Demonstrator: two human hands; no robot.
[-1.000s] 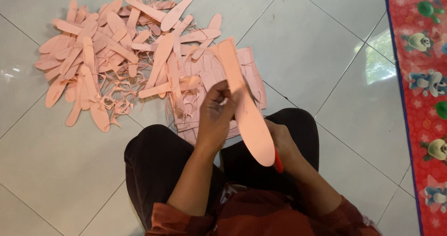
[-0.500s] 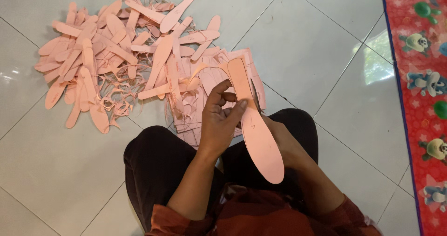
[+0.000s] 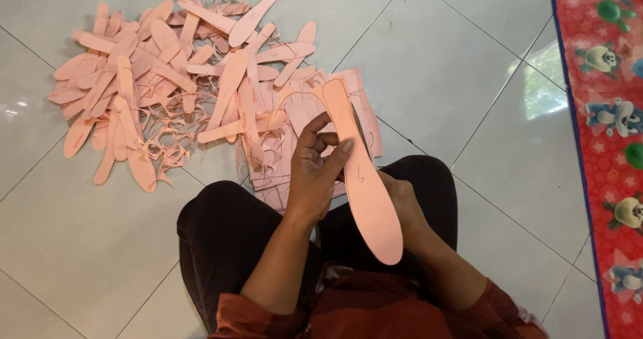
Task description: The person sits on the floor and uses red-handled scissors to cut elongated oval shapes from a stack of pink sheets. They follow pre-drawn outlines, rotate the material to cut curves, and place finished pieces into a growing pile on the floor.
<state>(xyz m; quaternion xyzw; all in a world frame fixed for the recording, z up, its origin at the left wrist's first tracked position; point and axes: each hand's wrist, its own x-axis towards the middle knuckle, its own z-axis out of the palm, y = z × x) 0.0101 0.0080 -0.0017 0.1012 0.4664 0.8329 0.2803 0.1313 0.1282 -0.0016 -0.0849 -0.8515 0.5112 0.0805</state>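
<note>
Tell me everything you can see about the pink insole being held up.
The pink insole is a long, flat, sole-shaped cutout of thin, matte, foam-like sheet, narrow at the far end and broad and rounded near the body. It is held above the lap. The left hand pinches its edge; the right hand supports it from behind.

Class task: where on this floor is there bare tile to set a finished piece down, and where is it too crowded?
Bare tile lies between the stacked pink sheets and the red patterned mat. More lies below the pile of pink insoles, left of the person's knee. The upper left, around that pile and its trimmings, is crowded.
</note>
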